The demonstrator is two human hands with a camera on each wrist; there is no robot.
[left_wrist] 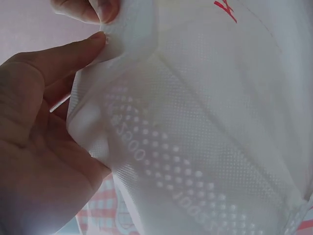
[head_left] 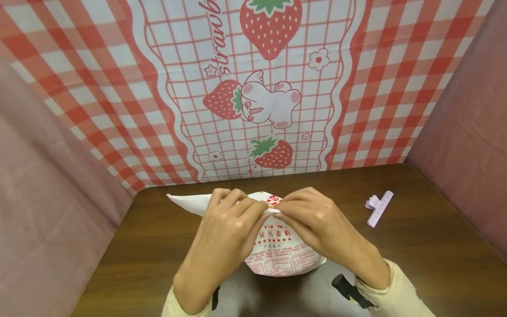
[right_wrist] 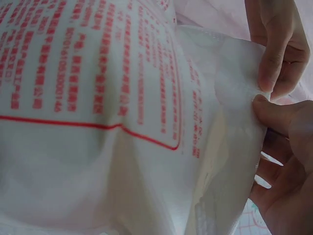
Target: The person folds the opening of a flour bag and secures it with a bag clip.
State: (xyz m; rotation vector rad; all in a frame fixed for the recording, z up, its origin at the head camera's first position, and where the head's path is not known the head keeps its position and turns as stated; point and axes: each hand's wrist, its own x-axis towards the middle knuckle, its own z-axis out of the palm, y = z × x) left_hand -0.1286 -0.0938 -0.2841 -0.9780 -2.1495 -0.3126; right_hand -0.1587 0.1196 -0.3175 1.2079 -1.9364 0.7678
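Note:
A white flour bag (head_left: 283, 259) with red printing stands at the near middle of the table, its top gathered up. My left hand (head_left: 227, 231) pinches the top edge between thumb and fingers. Close beside it, my right hand (head_left: 322, 220) pinches the same edge, thumb tips nearly meeting. A white pointed flap of the bag sticks out left past my left hand. In the left wrist view the bag's dotted side (left_wrist: 190, 142) shows next to my thumb (left_wrist: 73, 58). Rows of red text cover the bag's face (right_wrist: 98, 83) in the right wrist view.
A lilac bag clip (head_left: 379, 210) lies on the brown wooden table (head_left: 134, 251), to the right of the bag. Behind the table hangs a strawberry-print checked cloth (head_left: 380, 88). Pink curtains (head_left: 35, 176) hang at both sides.

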